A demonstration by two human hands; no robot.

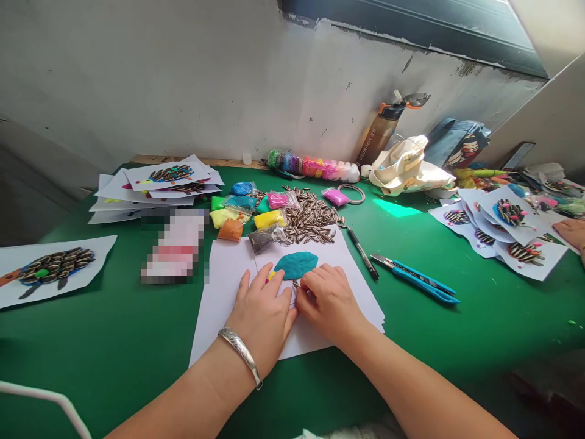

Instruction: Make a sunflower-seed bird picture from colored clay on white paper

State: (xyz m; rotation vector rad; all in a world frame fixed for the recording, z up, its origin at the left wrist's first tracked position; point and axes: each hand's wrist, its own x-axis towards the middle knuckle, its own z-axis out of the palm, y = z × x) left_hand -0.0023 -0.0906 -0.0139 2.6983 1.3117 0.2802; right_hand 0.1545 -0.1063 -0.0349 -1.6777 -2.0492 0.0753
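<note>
A flattened leaf-shaped piece of blue modelling clay [297, 266] lies on a stack of white paper [214, 305], with a small bit of yellow clay [271, 275] at its left end. My left hand [260, 311] rests on the paper just below that end, fingers apart, holding nothing I can see. Fingers curled in a pinch, my right hand [326, 299] is at the lower edge of the blue clay. A striped sunflower seed [296, 283] shows at its fingertips, partly hidden. Behind the paper is a loose pile of sunflower seeds [311, 216].
Bagged clay, including a yellow pack [269, 219], lies behind the paper. A pen [363, 253] and a blue utility knife [418, 280], blade showing, lie to the right. Seed pictures [59, 268] lie at both sides. Another person's hand [571, 231] is at far right.
</note>
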